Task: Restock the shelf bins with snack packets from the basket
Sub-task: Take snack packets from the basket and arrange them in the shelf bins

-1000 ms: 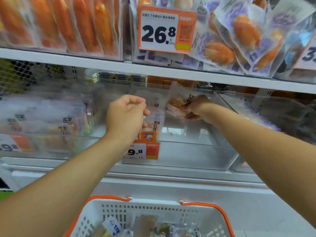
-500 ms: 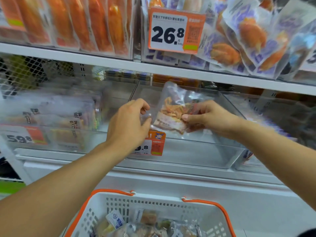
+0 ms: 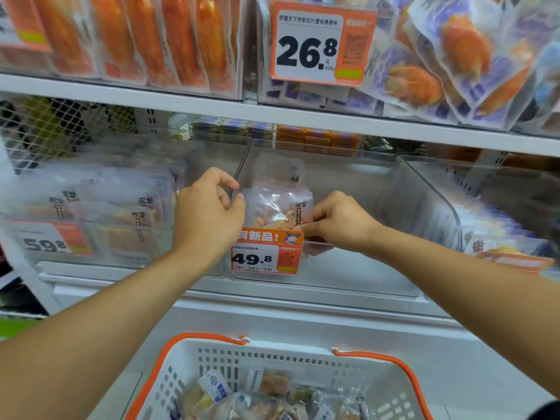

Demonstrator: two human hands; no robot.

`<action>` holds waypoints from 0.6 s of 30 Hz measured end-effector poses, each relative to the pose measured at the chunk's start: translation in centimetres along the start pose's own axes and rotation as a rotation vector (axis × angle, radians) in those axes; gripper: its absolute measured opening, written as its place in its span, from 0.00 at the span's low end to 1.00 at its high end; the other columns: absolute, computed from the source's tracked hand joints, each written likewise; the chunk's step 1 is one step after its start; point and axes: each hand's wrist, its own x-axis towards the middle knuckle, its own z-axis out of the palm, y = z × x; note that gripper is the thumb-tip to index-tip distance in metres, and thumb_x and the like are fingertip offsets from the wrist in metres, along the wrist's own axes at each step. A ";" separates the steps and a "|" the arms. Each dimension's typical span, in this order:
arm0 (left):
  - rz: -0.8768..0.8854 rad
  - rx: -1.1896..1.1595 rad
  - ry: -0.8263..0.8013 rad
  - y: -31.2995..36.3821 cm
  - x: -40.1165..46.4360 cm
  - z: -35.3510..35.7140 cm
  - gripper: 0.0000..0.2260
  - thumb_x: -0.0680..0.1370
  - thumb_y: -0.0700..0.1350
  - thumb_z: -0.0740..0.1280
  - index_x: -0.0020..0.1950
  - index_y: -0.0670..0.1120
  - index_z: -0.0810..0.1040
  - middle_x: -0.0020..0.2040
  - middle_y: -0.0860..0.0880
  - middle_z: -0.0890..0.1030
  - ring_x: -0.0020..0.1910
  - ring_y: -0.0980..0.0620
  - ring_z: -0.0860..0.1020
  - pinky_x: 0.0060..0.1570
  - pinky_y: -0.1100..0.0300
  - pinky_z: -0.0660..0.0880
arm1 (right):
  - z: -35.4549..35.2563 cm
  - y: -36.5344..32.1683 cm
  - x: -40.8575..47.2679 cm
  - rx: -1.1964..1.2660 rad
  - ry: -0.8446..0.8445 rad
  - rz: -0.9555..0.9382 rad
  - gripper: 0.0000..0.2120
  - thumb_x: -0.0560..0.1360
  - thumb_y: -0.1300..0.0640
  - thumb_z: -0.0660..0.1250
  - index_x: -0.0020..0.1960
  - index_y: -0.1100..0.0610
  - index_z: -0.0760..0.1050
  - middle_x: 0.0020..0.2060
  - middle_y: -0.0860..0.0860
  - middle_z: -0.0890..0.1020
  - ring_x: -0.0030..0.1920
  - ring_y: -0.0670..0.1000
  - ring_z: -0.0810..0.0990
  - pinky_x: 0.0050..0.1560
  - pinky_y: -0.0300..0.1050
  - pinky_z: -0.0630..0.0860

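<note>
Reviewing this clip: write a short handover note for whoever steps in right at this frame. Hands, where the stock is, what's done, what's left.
Right hand: pinching the lower right corner of a clear snack packet, standing it upright at the front of the middle clear bin, just behind the 49.8 price tag.
Left hand: fingers curled at the packet's left edge; whether it grips is unclear.
Done: a second packet seems to stand behind the first in that bin.
Left: the basket below holds more packets; release this one, then keep filling.
</note>
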 end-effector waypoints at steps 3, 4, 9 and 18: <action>0.028 0.049 -0.057 0.0 0.1 -0.1 0.05 0.73 0.41 0.73 0.43 0.50 0.80 0.28 0.52 0.74 0.30 0.57 0.72 0.29 0.72 0.62 | -0.1 0.0 -0.3 -0.048 -0.153 0.059 0.12 0.79 0.58 0.68 0.48 0.68 0.82 0.39 0.60 0.86 0.42 0.55 0.87 0.43 0.49 0.85; 0.043 0.073 -0.074 0.0 0.2 -0.1 0.05 0.72 0.41 0.73 0.42 0.50 0.81 0.28 0.52 0.73 0.30 0.57 0.72 0.29 0.72 0.62 | -0.2 0.0 -0.3 -0.077 -0.211 0.091 0.12 0.81 0.57 0.66 0.50 0.66 0.83 0.41 0.59 0.86 0.44 0.53 0.87 0.45 0.49 0.84; 0.042 0.076 -0.087 0.0 0.2 -0.2 0.06 0.72 0.40 0.73 0.45 0.49 0.81 0.30 0.52 0.72 0.31 0.57 0.71 0.29 0.71 0.63 | -1.8 -0.6 -1.0 -0.164 -0.270 0.143 0.11 0.81 0.58 0.62 0.57 0.59 0.81 0.43 0.54 0.87 0.46 0.49 0.87 0.50 0.48 0.83; 0.698 0.056 -0.443 2.6 -4.7 -1.1 0.06 0.70 0.45 0.69 0.37 0.48 0.73 0.26 0.54 0.67 0.27 0.55 0.68 0.31 0.59 0.68 | 1.3 0.9 -9.0 -0.443 -0.120 -0.436 0.16 0.76 0.56 0.70 0.31 0.57 0.74 0.23 0.47 0.73 0.25 0.43 0.71 0.31 0.32 0.65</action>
